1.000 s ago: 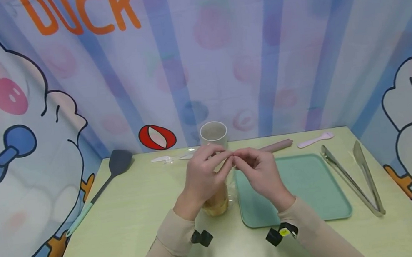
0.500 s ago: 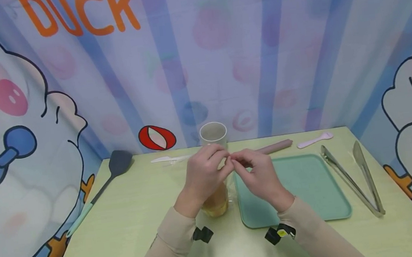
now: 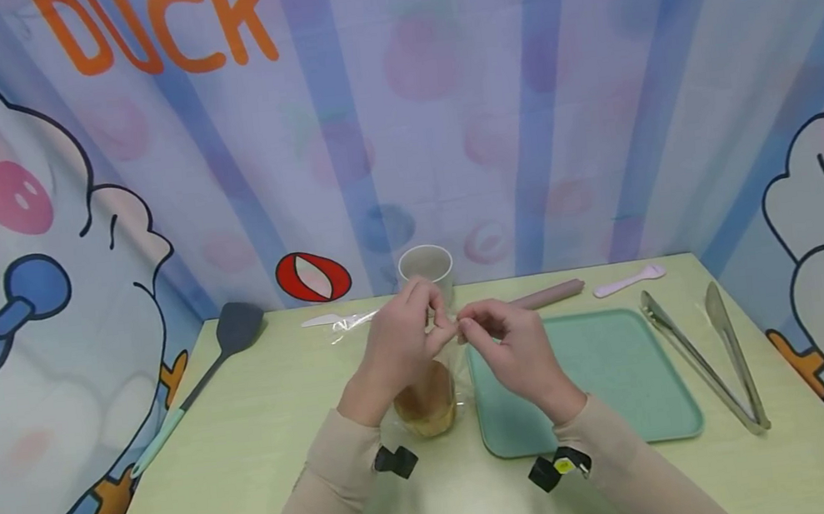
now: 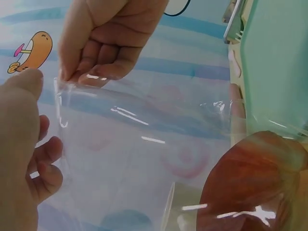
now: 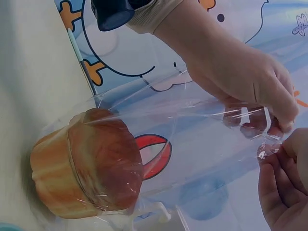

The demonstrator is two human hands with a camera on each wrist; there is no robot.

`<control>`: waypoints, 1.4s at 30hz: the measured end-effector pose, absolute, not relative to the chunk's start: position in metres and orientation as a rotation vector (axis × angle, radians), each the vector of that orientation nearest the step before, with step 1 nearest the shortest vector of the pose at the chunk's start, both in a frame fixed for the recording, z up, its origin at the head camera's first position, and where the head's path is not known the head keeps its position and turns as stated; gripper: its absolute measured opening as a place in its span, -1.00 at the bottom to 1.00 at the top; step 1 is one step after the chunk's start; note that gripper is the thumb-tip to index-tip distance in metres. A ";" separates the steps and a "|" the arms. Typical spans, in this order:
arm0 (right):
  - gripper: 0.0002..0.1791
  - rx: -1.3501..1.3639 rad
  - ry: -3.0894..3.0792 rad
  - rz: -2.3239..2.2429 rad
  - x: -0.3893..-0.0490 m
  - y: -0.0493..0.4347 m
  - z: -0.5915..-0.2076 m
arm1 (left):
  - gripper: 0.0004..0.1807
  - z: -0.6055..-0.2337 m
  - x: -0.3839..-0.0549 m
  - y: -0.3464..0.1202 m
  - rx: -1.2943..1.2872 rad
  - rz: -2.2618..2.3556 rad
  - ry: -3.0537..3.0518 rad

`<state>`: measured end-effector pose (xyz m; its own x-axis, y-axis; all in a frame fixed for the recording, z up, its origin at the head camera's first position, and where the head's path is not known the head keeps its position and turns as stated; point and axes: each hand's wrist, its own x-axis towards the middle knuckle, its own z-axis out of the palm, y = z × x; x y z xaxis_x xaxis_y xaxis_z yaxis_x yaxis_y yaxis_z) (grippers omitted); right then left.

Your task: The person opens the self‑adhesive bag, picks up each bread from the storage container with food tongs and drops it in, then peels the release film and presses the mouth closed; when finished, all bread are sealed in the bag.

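A brown muffin-shaped bread (image 3: 428, 406) stands on the table inside a tall clear plastic bag (image 5: 202, 137). In the right wrist view its rounded top (image 5: 103, 159) shows through the film. My right hand (image 3: 508, 347) pinches the bag's upper corner between thumb and fingertips. My left hand (image 3: 402, 346) is at the same upper edge, its fingertips close to the right ones. In the left wrist view the left thumb (image 4: 29, 86) stands apart from the film, while loosely bent fingers (image 4: 50, 149) lie along the bag's edge.
A green tray (image 3: 591, 380) lies right of the bread, with metal tongs (image 3: 709, 360) beyond it. At the back are a white cup (image 3: 425, 264), a plastic knife (image 3: 321, 320), a mauve rod (image 3: 547, 295) and a pink spoon (image 3: 629, 280). A spatula (image 3: 228, 343) lies at left.
The left hand has shifted slightly left and its thumb and fingers have loosened from the bag's corner. The right hand has moved slightly left, still pinching. More of the bread shows.
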<state>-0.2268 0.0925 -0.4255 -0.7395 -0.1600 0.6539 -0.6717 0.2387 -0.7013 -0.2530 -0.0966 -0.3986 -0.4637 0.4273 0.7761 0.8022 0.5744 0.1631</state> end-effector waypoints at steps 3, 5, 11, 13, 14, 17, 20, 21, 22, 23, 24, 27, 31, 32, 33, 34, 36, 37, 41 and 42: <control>-0.91 0.718 -2.064 1.594 -0.227 0.093 -0.427 | -0.92 -0.397 -0.253 -0.101 -1.000 -0.759 -2.057; -0.91 0.709 -2.054 1.626 -0.227 0.094 -0.428 | -0.95 -0.396 -0.253 -0.102 -1.054 -0.778 -2.017; -0.86 0.734 -2.037 1.624 -0.226 0.093 -0.426 | -0.86 -0.394 -0.251 -0.103 -1.177 -0.696 -1.950; -0.85 0.744 -2.035 1.614 -0.226 0.092 -0.425 | -0.85 -0.393 -0.250 -0.102 -1.183 -0.666 -1.941; -0.85 0.747 -2.034 1.606 -0.226 0.092 -0.425 | -0.85 -0.392 -0.250 -0.101 -1.182 -0.649 -1.936; -0.84 0.760 -2.037 1.563 -0.227 0.092 -0.425 | -0.87 -0.390 -0.250 -0.100 -1.173 -0.586 -1.921; -0.83 0.784 -2.047 1.489 -0.227 0.093 -0.424 | -0.91 -0.389 -0.249 -0.098 -1.151 -0.528 -1.914; -0.83 0.793 -2.051 1.462 -0.226 0.093 -0.424 | -0.92 -0.388 -0.249 -0.098 -1.144 -0.514 -1.914; -0.83 0.800 -2.056 1.438 -0.226 0.093 -0.423 | -0.93 -0.388 -0.248 -0.097 -1.137 -0.500 -1.915; -0.84 0.806 -2.059 1.414 -0.225 0.093 -0.422 | -0.94 -0.387 -0.248 -0.097 -1.130 -0.488 -1.917; -0.84 0.810 -2.064 1.388 -0.224 0.093 -0.421 | -0.95 -0.387 -0.248 -0.096 -1.124 -0.478 -1.919; -0.87 0.808 -2.076 1.334 -0.222 0.092 -0.422 | -0.97 -0.388 -0.249 -0.095 -1.115 -0.450 -1.928; -0.88 0.806 -2.072 1.337 -0.221 0.089 -0.426 | -0.95 -0.391 -0.250 -0.096 -1.103 -0.429 -1.966; -0.87 0.809 -2.067 1.343 -0.220 0.089 -0.426 | -0.95 -0.392 -0.250 -0.096 -1.103 -0.427 -1.978; -0.87 0.815 -2.060 1.349 -0.220 0.088 -0.426 | -0.95 -0.393 -0.251 -0.097 -1.103 -0.428 -1.992; -0.86 0.821 -2.052 1.354 -0.220 0.088 -0.427 | -0.95 -0.394 -0.251 -0.098 -1.107 -0.431 -2.000; -0.84 0.839 -2.036 1.351 -0.221 0.088 -0.427 | -0.94 -0.396 -0.253 -0.099 -1.117 -0.443 -2.018; -0.84 0.846 -2.030 1.346 -0.221 0.088 -0.427 | -0.92 -0.397 -0.253 -0.100 -1.123 -0.452 -2.025; -0.84 0.864 -2.023 1.348 -0.223 0.087 -0.427 | -0.88 -0.401 -0.256 -0.104 -1.115 -0.480 -2.071; -0.85 0.862 -2.026 1.357 -0.223 0.087 -0.427 | -0.88 -0.402 -0.257 -0.106 -1.100 -0.488 -2.081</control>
<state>-0.2234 0.0872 -0.4271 -0.6444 -0.2058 0.7365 -0.7594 0.2852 -0.5848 -0.2570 -0.1055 -0.4016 -0.3755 0.5527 0.7440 0.8258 0.5639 -0.0022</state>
